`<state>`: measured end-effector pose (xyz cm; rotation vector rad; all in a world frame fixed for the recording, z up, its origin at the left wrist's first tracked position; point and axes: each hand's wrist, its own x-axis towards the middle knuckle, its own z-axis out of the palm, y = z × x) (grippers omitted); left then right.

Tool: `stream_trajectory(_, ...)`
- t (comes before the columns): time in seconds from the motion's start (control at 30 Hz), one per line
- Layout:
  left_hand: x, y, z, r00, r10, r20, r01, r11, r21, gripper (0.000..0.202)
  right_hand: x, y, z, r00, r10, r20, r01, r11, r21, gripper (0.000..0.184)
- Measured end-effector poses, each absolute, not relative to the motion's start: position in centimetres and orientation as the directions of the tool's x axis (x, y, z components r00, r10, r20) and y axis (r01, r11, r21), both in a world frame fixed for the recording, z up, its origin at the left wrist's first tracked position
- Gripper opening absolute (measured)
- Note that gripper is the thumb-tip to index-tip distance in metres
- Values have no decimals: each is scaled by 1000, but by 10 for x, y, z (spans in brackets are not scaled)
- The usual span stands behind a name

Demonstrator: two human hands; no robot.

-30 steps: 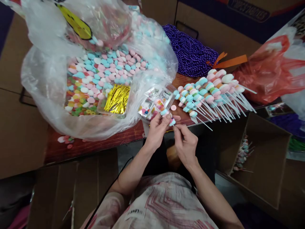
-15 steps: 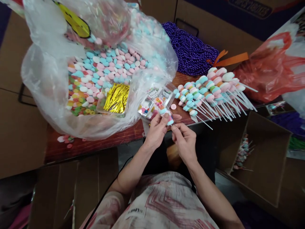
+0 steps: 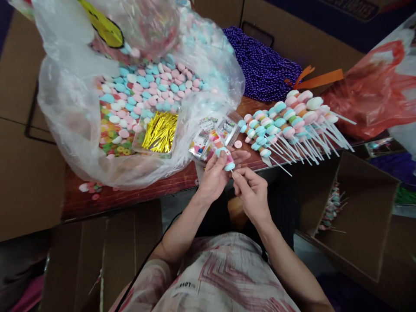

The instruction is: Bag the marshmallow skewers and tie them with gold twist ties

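Note:
A candy skewer [image 3: 229, 166] of pastel pieces on a white stick lies slanted across my left hand [image 3: 212, 175], whose thumb presses on it while the other fingers reach out beneath. At its lower end my right hand [image 3: 250, 186] pinches the white stick between thumb and forefinger. The skewer's upper end seems to sit in a printed clear wrapper, just over a tray of printed bags [image 3: 201, 145]. One pink candy ring [image 3: 238, 144] lies beside that tray. Finished-looking candy skewers [image 3: 289, 121] are piled to the right of my hands, sticks pointing toward me.
A big clear plastic bag [image 3: 74, 125] of loose pastel candies spreads over the left of the table [image 3: 182, 180]. In it stands a box of gold twist ties [image 3: 159, 132]. Purple bead strings [image 3: 260, 65] lie behind, a red plastic bag [image 3: 367, 95] right. An open carton [image 3: 360, 216] holds more skewers.
The candy skewer has shifted slightly down and left in my hands, and my left fingers stretch out further beneath it. Both hands keep their hold. The view has shifted a little.

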<state>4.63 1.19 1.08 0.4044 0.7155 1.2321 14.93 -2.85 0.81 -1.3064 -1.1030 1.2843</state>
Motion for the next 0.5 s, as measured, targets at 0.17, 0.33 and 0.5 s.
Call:
stream_trajectory(0.17,47,11,9,201,940,-276,-687,337,644,35,142,-25,6,69,981,-181,-129,-171,-977,25)
stream_trajectory(0.33,45,8,11,277,919,-282,-664,395,635,34,144,-26,11,213,976,51,130,23,-991,15)
stream_trajectory(0.5,35,15,16,181,939,-293,-677,335,655,33,154,-27,7,185,976,118,218,76,-973,13)
